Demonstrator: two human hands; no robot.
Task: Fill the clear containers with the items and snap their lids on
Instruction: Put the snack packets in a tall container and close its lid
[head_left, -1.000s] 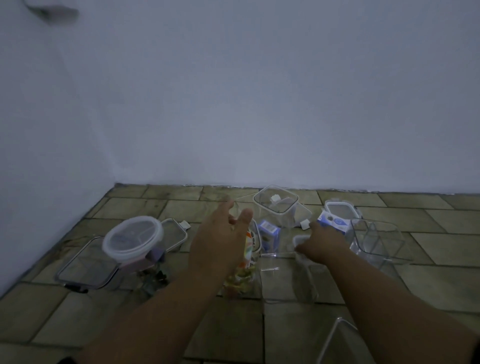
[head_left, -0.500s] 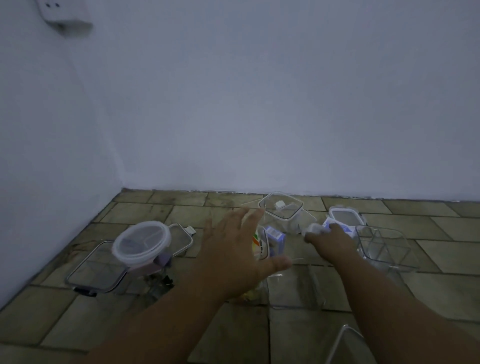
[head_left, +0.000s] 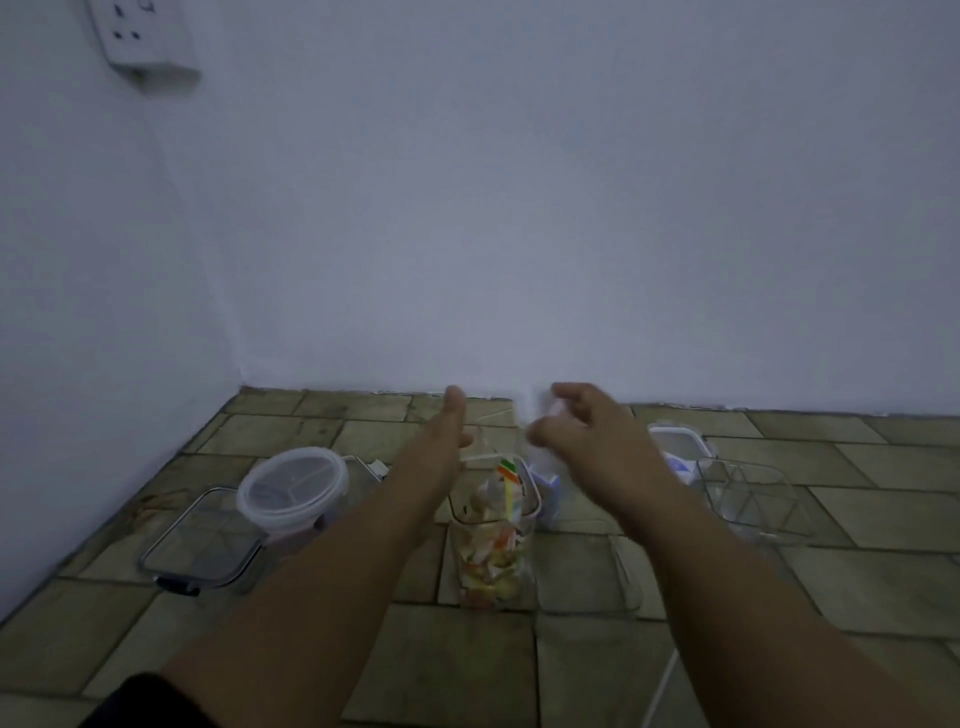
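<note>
At lower centre, on the tiled floor, your tall clear container stands uncovered now that both hands have lifted behind it. It looks filled but still lidless. Your left hand is flat and empty. Your right hand curls, blurred, and I cannot tell if it holds anything. The plastic is hard and glossy around crinkly bright wrappers.

Left hand, right hand, filled container between forearms
</note>
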